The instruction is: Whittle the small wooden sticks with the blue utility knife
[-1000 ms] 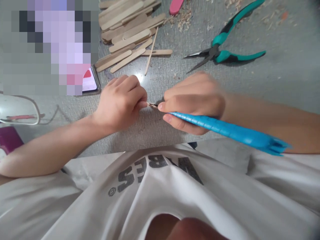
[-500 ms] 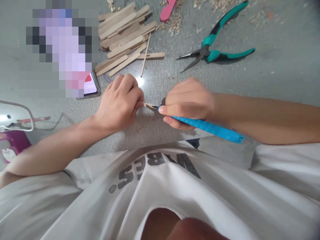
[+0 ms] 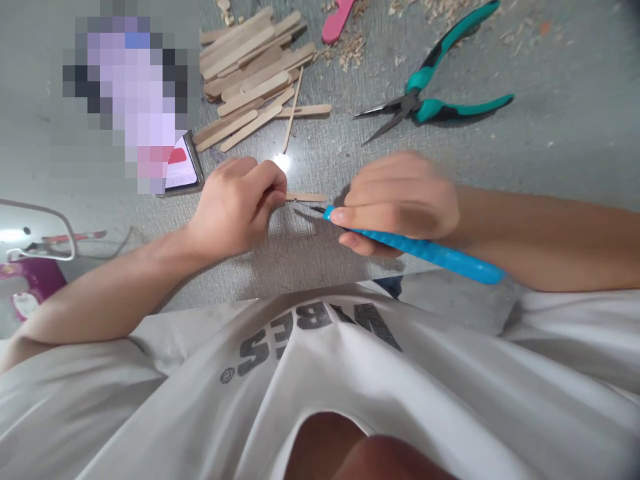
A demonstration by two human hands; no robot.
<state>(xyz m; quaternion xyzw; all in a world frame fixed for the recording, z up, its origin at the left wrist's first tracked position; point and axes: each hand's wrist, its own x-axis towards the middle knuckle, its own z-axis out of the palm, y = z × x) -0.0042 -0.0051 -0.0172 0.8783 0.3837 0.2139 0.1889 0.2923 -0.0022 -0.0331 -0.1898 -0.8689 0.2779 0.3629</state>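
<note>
**While the knife [image 3: 420,247] hangs close, one stick [image 3: 314,197] shows a nick [image 3: 295,199]**

Although the stick bears what looks like a small nick, the cutting seems only partly done: the rest of what shows is plain, its end rounded. The part under the fingers cannot be judged. The stick lies between the hands, over the table [image 3: 295,267], pinched by thumb and fingers of the left hand [image 3: 235,207]. The right hand [image 3: 400,197], slightly blurred, has its fingers wrapped around the knife, whose blade [image 3: 317,210] points toward the nick; whether blade and wood touch is too fine to tell. Beyond lie a pile [image 3: 255,92] of other sticks and scattered shavings [image 3: 347,53], which suggest some carving already done. The pliers [image 3: 410,105] rest apart, jaws spread, in neither hand.

As for writing, the shirt [image 3: 350,380] carries dark letters, upside down here: S, E and B can be read, plus a small circled mark; folds spoil the rest. The phone [image 3: 184,167], partly masked, shows red but no legible words. No brand can be read on knife or pliers.
</note>
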